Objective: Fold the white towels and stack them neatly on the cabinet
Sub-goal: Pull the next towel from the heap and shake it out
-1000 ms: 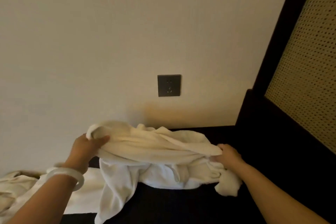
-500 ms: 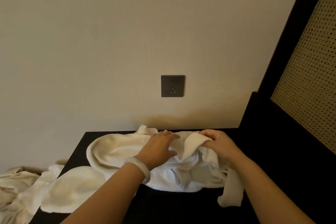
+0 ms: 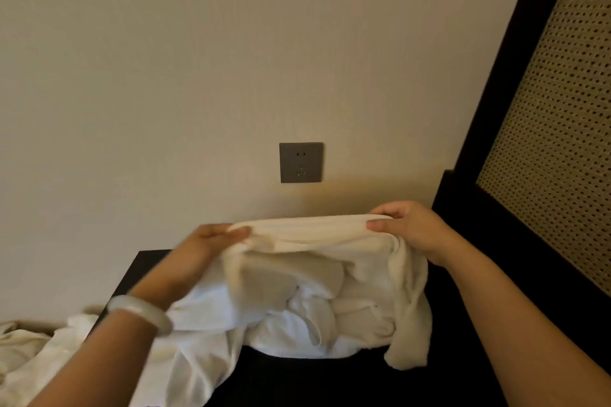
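A crumpled white towel [image 3: 317, 287] hangs bunched over the black cabinet top [image 3: 330, 380], with its upper edge stretched level between my hands. My left hand [image 3: 205, 251] pinches the left end of that edge; a pale bangle sits on its wrist. My right hand [image 3: 406, 228] pinches the right end, thumb on the near side. One tail of the towel dangles at the right, and its lower folds rest on the cabinet. More white cloth [image 3: 36, 360] lies heaped off the cabinet's left side.
A beige wall stands right behind the cabinet with a dark power socket [image 3: 301, 162] above the towel. A black-framed woven panel [image 3: 555, 129] rises along the right side, close to my right arm.
Half a second ago my hands were close together on the bunched towel. They have since spread apart and risen, pulling the top edge taut between them.
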Available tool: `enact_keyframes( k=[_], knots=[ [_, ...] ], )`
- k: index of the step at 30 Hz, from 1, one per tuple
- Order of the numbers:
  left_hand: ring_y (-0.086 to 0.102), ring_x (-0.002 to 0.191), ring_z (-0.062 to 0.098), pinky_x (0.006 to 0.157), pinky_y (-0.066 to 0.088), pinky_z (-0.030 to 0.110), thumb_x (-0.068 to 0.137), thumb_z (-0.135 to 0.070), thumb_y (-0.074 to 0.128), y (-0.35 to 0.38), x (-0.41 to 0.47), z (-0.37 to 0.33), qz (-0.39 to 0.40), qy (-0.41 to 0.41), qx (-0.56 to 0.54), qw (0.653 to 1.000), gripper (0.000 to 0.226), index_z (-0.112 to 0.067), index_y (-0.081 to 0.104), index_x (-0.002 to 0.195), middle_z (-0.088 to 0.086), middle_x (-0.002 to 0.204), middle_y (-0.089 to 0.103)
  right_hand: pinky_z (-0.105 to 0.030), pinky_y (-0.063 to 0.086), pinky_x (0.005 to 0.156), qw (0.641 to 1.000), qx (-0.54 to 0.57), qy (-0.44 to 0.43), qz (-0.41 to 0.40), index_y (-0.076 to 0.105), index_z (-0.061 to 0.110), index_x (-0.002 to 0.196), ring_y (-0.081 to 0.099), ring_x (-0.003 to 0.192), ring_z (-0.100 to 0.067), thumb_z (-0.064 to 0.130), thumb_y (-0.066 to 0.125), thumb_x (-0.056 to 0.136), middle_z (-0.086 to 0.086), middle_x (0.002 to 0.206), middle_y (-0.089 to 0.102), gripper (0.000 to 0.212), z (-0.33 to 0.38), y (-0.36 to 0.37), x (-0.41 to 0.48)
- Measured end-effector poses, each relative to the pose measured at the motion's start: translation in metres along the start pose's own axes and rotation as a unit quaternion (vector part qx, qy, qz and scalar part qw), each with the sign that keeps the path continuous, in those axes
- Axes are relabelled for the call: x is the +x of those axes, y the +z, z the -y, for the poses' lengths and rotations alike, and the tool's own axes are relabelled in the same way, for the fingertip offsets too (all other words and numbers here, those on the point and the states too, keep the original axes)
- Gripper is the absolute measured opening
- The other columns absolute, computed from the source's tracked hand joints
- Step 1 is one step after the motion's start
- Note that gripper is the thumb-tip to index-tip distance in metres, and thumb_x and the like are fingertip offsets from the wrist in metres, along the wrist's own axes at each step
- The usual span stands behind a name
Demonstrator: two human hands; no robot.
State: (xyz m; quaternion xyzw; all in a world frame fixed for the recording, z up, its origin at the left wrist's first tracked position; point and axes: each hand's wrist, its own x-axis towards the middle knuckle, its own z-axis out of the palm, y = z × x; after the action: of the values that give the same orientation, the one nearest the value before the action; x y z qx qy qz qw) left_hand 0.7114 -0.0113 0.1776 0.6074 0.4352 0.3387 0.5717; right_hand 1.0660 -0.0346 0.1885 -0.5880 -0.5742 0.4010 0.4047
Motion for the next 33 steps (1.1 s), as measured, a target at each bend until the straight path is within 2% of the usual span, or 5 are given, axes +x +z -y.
enact_keyframes(
  k=[8, 14, 18, 24, 33],
  knots=[
    [0.055, 0.069, 0.015, 0.065, 0.038, 0.03, 0.077, -0.051, 0.077, -0.021, 0.0, 0.026, -0.124, -0.124, 0.319, 0.931, 0.041, -0.016, 0.057, 0.072, -0.004, 0.07, 0.06, -0.024, 0.044, 0.071, 0.971, -0.191, 0.079, -0.122, 0.065, 0.02, 0.094, 0.064, 0.095, -0.02, 0.017, 0.071, 0.089, -0.002, 0.1, 0.067, 0.009, -0.059, 0.032, 0.027],
    [0.059, 0.086, 0.013, 0.073, 0.049, 0.031, 0.074, -0.022, 0.081, -0.008, -0.012, 0.042, -0.066, -0.095, 0.401, 0.909, 0.046, -0.038, 0.055, 0.107, -0.008, 0.099, 0.06, -0.037, 0.045, 0.095, 0.918, -0.307, 0.252, 0.02, 0.038, 0.021, 0.14, 0.049, 0.125, -0.024, 0.055, 0.078, 0.073, -0.002, 0.139, 0.043, 0.085, -0.108, 0.058, -0.021],
    [0.064, 0.077, 0.018, 0.071, 0.047, 0.034, 0.092, -0.028, 0.066, 0.0, -0.014, 0.021, -0.154, 0.01, 0.363, 0.919, 0.013, -0.021, 0.068, 0.081, -0.003, 0.074, 0.068, -0.034, 0.049, 0.087, 0.926, -0.342, 0.159, -0.015, 0.061, 0.022, 0.095, 0.059, 0.096, -0.016, 0.032, 0.068, 0.09, 0.001, 0.105, 0.061, 0.013, -0.105, 0.06, -0.032],
    [0.06, 0.053, -0.001, 0.047, 0.046, 0.015, 0.093, -0.036, 0.064, -0.024, -0.017, -0.029, -0.323, 0.125, 0.053, 0.936, 0.022, -0.019, 0.073, 0.084, -0.008, 0.064, 0.07, -0.028, 0.058, 0.063, 0.948, 0.284, 0.112, -0.088, 0.073, 0.007, 0.099, 0.072, 0.076, -0.019, 0.007, 0.059, 0.094, -0.008, 0.088, 0.076, 0.015, -0.048, -0.015, -0.012],
    [0.063, 0.078, 0.011, 0.065, 0.046, 0.029, 0.092, -0.04, 0.065, -0.023, -0.016, 0.025, -0.32, -0.007, 0.137, 0.937, 0.018, -0.029, 0.068, 0.077, -0.01, 0.076, 0.068, -0.037, 0.053, 0.089, 0.969, -0.071, 0.171, -0.161, 0.069, 0.017, 0.099, 0.063, 0.099, -0.021, 0.006, 0.062, 0.093, -0.005, 0.108, 0.068, 0.014, -0.106, 0.008, -0.017]
  ],
)
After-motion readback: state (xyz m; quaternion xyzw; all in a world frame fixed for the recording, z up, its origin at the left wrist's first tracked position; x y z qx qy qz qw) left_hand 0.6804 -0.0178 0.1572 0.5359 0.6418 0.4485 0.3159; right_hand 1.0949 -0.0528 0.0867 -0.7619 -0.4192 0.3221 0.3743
